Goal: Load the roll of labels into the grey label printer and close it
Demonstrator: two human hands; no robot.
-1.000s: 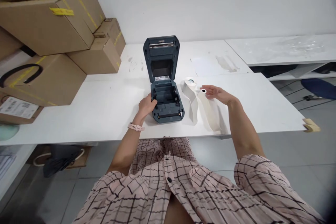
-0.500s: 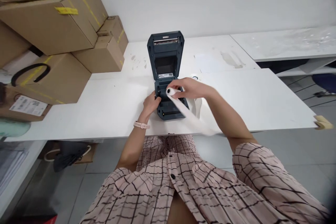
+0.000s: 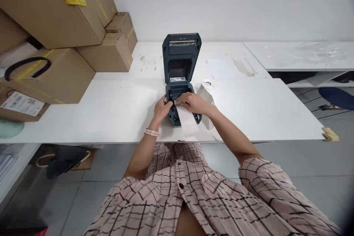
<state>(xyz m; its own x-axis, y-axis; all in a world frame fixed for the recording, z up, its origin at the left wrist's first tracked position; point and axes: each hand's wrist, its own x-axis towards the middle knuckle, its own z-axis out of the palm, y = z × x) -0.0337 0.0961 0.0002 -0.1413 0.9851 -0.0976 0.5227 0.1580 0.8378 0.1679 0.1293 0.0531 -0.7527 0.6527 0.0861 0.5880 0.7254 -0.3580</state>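
A dark label printer stands on the white table with its lid raised. My left hand grips the printer's left side, thumb over the inner edge near the roll holder. Over the open bay, my right hand has its fingers closed on the white label roll, which lies down inside the printer and is mostly hidden by the hand. From the roll a white paper strip runs forward over the printer's front onto the table. Just right of the printer lies another loose strip of white backing paper.
Cardboard boxes are stacked at the left, with a black curved handle on one. A white sheet lies behind the printer to the right. Clear plastic is on the back right table. A beige corner piece marks the table's right end.
My right hand has lowered the label roll from above the printer into its bay. The paper strip has swung from the right to the front. My left hand stays at the printer's side.
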